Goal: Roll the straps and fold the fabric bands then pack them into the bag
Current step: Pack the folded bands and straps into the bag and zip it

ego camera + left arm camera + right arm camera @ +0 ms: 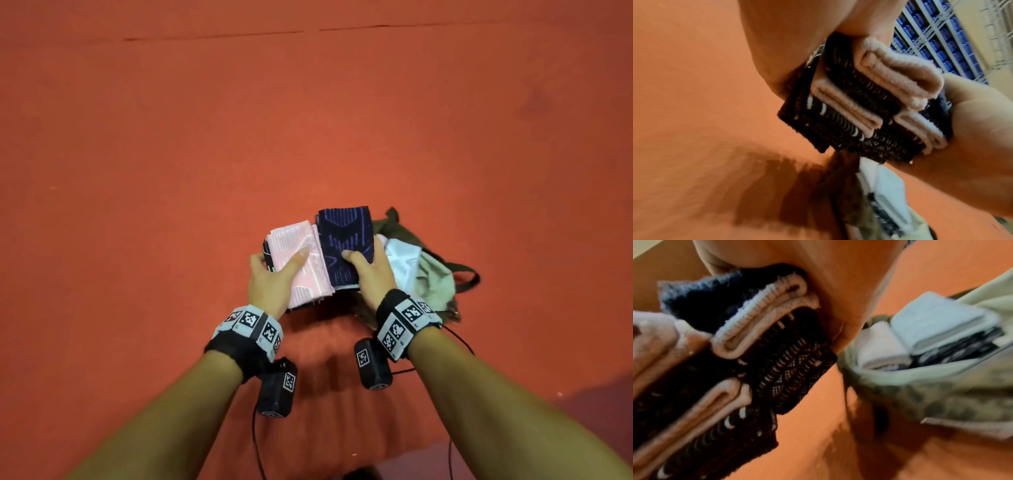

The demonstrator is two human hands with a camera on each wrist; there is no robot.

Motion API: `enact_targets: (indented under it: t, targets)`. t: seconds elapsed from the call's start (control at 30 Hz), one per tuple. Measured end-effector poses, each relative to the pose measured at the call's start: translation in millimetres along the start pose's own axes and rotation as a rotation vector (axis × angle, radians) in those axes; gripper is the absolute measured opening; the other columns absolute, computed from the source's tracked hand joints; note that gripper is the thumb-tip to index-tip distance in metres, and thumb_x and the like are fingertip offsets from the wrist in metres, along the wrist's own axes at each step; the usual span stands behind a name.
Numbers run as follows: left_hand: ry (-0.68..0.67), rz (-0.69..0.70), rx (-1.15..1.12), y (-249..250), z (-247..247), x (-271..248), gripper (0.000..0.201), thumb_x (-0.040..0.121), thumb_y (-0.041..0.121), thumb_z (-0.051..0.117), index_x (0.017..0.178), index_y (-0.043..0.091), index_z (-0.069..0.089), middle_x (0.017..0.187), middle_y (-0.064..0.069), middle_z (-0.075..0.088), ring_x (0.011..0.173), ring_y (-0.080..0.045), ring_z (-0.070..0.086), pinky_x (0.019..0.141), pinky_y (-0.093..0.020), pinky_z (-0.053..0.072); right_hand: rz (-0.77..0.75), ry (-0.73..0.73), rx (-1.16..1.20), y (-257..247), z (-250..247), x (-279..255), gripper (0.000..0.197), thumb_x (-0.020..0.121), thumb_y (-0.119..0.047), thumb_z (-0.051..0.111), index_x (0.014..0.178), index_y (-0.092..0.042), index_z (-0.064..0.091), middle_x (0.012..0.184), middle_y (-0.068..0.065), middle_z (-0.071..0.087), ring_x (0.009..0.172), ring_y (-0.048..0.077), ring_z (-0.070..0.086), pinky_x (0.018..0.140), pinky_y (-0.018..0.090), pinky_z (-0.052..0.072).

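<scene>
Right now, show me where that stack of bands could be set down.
Bare red surface spreads left of the left hand and beyond the stack of folded bands. It is crowded right of the right hand, where the open bag lies already holding folded pieces.

Under me I see a big orange-red mat (171,171) with a thin dark seam (212,36) near its far edge. Behind it stand shelves with blue boxes (937,35).
</scene>
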State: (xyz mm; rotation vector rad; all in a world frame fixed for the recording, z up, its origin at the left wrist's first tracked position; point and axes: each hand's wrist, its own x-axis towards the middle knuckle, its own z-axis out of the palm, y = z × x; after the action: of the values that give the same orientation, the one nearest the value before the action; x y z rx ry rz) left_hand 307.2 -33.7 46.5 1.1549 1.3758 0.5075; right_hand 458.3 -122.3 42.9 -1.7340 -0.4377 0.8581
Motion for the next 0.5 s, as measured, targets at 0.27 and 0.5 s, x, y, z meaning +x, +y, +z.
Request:
enact_targets:
  t: [0.27,0.5]
  targets:
    - [-0.007,-0.054,-0.038,-5,107,-11,0.054,0.080,0.042,0.081,0.116,0.020,0.048,0.104,0.005,0.064,0.087,-0.012,0.064,0.078,-0.034,0.051,0.141,0.512,0.148,32,-133,23,0.041,0.078,-0.039,0.064,0.116,-0.028,0.056,0.096,-0.011,0.068,0.093,0.016,0.065,0.096,0.044,0.050]
    - [0.392,-0.296,-0.019,-74,101,-9,0.051,0.088,0.039,0.069,0.124,0.008,0.050,0.111,-0.010,0.057,0.094,-0.027,0.053,0.084,-0.034,0.040,0.353,0.464,0.111,87,-164,33,0.041,0.080,-0.038,0.065,0.119,-0.028,0.054,0.099,-0.008,0.067,0.099,0.025,0.065,0.092,0.042,0.050]
